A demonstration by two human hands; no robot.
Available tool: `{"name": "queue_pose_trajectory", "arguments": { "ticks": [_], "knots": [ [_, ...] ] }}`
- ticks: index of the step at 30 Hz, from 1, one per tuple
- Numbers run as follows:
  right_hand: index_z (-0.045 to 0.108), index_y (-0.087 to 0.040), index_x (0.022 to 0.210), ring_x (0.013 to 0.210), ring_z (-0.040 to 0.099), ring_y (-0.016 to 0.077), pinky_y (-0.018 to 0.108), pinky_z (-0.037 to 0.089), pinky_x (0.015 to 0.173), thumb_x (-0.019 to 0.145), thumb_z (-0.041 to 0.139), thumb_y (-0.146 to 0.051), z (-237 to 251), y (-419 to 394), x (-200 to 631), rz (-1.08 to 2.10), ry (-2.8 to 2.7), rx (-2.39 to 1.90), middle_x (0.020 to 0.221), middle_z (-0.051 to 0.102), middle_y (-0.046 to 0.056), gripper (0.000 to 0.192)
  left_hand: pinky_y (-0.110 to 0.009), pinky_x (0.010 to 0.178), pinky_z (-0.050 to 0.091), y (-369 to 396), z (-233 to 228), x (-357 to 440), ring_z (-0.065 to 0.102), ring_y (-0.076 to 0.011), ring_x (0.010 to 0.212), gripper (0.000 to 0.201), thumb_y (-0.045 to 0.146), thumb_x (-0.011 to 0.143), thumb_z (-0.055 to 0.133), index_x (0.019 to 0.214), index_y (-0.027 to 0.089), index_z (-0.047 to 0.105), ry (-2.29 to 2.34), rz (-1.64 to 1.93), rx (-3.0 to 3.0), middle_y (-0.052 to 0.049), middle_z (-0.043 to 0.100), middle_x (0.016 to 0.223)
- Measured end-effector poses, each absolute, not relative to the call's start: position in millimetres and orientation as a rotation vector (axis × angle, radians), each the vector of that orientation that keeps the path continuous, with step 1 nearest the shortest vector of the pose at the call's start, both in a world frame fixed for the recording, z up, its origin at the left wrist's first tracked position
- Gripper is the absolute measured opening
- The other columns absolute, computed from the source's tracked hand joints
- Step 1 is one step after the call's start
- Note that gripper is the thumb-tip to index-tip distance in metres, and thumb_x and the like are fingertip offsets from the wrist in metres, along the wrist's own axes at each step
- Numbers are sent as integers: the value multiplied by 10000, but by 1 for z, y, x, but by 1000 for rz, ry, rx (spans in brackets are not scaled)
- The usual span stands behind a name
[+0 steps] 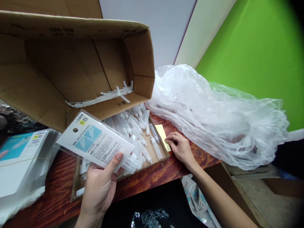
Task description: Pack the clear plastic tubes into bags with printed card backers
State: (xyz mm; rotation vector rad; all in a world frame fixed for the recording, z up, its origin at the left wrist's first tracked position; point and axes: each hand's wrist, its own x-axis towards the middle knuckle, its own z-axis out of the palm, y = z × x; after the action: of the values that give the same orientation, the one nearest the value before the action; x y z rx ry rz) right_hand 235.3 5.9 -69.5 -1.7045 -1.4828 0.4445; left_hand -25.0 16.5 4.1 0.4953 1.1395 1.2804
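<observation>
My left hand grips a clear packet with a printed card, thumb on its front. The card has blue pictures, small text and a price of 1,000; clear plastic tubes show at the packet's lower end. My right hand has its fingers pinched at the edge of a yellow paper slip on the table. Whether the fingertips hold the slip or something small from it is hard to see. Between the hands, a shallow cardboard tray contains many frosted plastic tubes with pointed tips.
A large cardboard box lies on its side behind the tray, with white strips along its edge. Banded packets are stacked at left. Crumpled clear plastic sheeting covers the table's right. Below the table edge sits a bag of packets.
</observation>
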Motion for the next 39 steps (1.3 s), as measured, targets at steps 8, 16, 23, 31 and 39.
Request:
{"name": "queue_pose_trajectory", "arguments": {
  "ticks": [8,16,23,31,39],
  "knots": [
    [654,-185,871,931,611,179,300,458,857,887,554,-166,-71,3,235,424,-1527,-1681,971,648,58,103,-212,607,608,17,0,-23,717,-243,905,640,180,607,892,1205,237,670,1131,1266,496,-79,724,1098],
    [583,-182,834,916,588,173,294,445,839,904,524,-171,-70,2,237,465,-1531,-1682,946,609,56,92,-313,709,630,17,-1,-23,714,-270,926,652,168,626,878,1235,229,652,1098,1254,492,-92,712,1131],
    [604,-191,897,968,587,190,318,450,879,920,511,-209,-66,-2,237,509,-1535,-1688,1002,616,73,97,-337,756,628,18,-1,-20,712,-277,942,636,176,633,876,1229,217,658,1110,1243,468,-102,706,1148],
    [621,-177,806,889,578,178,326,459,837,866,566,-198,-67,5,239,573,-1534,-1717,1019,577,73,84,-376,791,620,19,-4,-19,702,-288,976,633,145,625,874,1217,223,667,1101,1241,454,-96,709,1144],
    [563,-189,892,964,567,194,341,453,878,928,482,-238,-69,3,243,576,-1494,-1679,980,581,72,101,-288,699,632,19,-3,-19,718,-257,917,594,185,652,867,1211,222,672,1130,1222,429,-99,710,1143]
  ]
}}
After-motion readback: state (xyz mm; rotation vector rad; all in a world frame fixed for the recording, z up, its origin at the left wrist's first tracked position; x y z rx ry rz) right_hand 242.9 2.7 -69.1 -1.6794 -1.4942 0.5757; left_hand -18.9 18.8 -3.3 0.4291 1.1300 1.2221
